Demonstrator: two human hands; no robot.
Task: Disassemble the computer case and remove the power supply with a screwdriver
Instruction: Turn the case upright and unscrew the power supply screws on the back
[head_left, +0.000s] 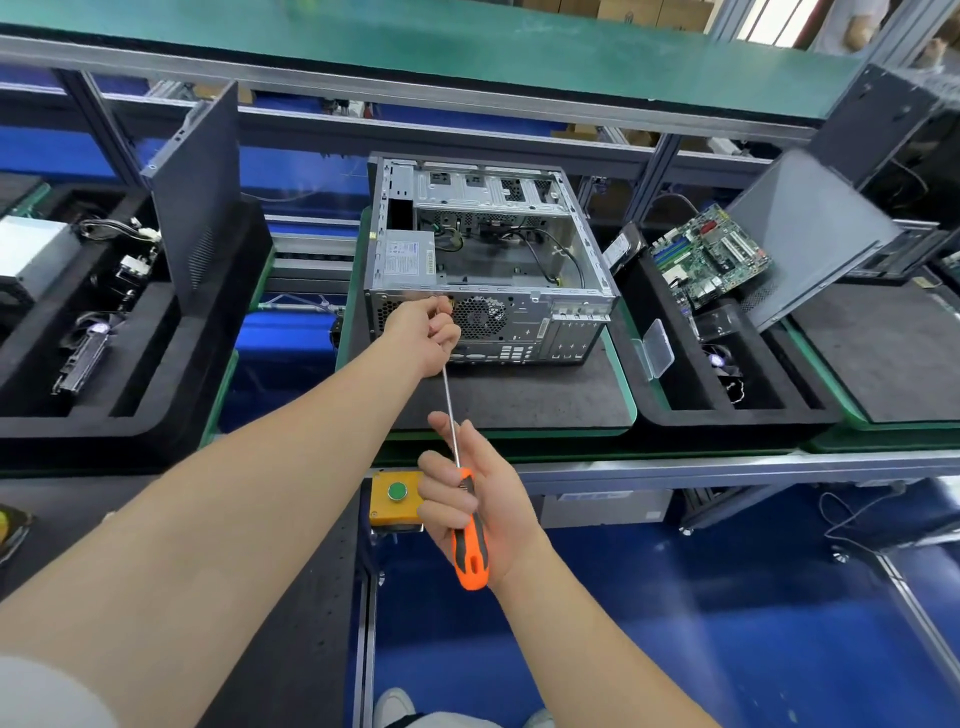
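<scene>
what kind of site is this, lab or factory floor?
Probably a factory PC teardown line: an opened computer case, a black foam tray holding a pulled motherboard, and a yellow push-button box.

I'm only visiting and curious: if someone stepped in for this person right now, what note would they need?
Right hand grips the screwdriver by its orange handle.
Left hand pinches its shaft near the tip, at the computer case rear panel.
Power supply sits inside, not yet out.
Done: case side open.
Left: rear screws, then lift the supply out.
</scene>
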